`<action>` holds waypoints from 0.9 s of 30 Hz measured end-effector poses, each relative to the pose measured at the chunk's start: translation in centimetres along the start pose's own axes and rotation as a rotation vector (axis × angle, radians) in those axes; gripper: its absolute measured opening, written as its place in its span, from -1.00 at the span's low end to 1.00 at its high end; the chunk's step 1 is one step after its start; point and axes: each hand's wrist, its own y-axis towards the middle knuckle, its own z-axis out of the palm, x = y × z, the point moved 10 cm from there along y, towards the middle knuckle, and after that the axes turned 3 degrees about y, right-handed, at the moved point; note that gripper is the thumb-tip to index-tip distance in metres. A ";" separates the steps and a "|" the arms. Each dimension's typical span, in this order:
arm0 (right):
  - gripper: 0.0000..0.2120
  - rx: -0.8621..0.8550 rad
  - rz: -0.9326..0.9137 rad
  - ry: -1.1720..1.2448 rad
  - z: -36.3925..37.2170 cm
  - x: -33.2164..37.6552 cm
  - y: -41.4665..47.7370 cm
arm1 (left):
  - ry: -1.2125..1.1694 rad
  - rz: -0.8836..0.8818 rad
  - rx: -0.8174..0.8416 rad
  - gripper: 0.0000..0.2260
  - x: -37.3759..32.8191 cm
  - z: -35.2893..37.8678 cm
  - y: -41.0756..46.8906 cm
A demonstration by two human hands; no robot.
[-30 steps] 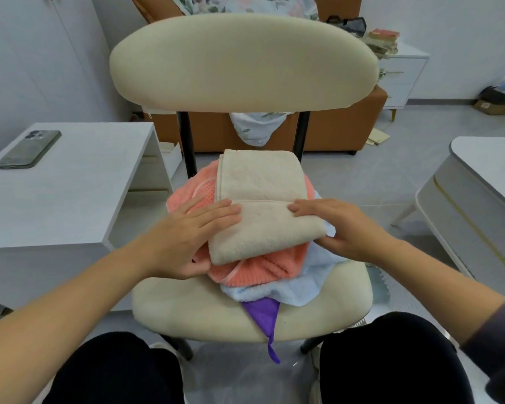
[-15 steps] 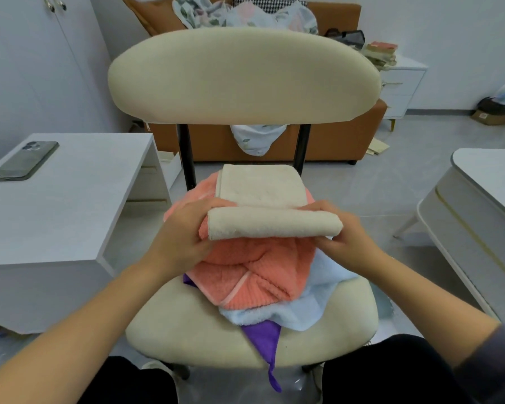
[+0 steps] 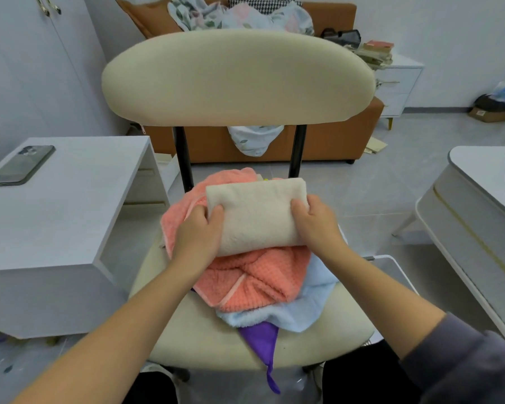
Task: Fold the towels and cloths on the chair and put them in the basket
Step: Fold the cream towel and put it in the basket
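1. A folded cream towel (image 3: 257, 214) lay on top of the pile on the beige chair seat (image 3: 187, 330). Its long side ran from 9 to 3 o'clock, just in front of the two black backrest posts.
2. The left hand (image 3: 197, 237) gripped the towel's 9 o'clock end. The thumb lay over the top face, and the other fingers were curled underneath, out of sight.
3. The right hand (image 3: 315, 225) gripped the 3 o'clock end. One digit pressed on the top face, and the rest were wrapped round the end and mostly hidden.
4. Directly under the towel sat a crumpled coral waffle cloth (image 3: 257, 278), spreading out towards 6 and 9 o'clock of it.
5. A light blue towel (image 3: 312, 304) showed from beneath the coral cloth at about 5 o'clock.
6. A purple cloth (image 3: 261, 345) stuck out from under the blue one at 6 o'clock, its corner hanging over the seat's front edge.
7. The padded backrest (image 3: 236, 77) filled the view at 12 o'clock.
8. At 9 o'clock a smartphone (image 3: 21, 166) lay face down on a white table (image 3: 70, 199).
9. An orange sofa (image 3: 318, 141) stood behind the chair at 12 o'clock, with patterned bedding piled on it.
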 end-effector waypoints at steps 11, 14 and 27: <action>-0.70 0.103 0.185 0.100 -0.6 -1.4 0.9 | -0.216 -0.217 0.291 -0.64 0.3 0.2 1.9; -0.68 0.087 0.127 0.158 -1.2 -0.6 0.7 | -0.246 -0.235 0.407 -0.68 -0.7 0.6 1.6; -0.71 0.407 -0.105 0.571 -4.6 1.8 -2.0 | 0.074 0.386 0.544 -0.25 -8.8 -0.7 -1.7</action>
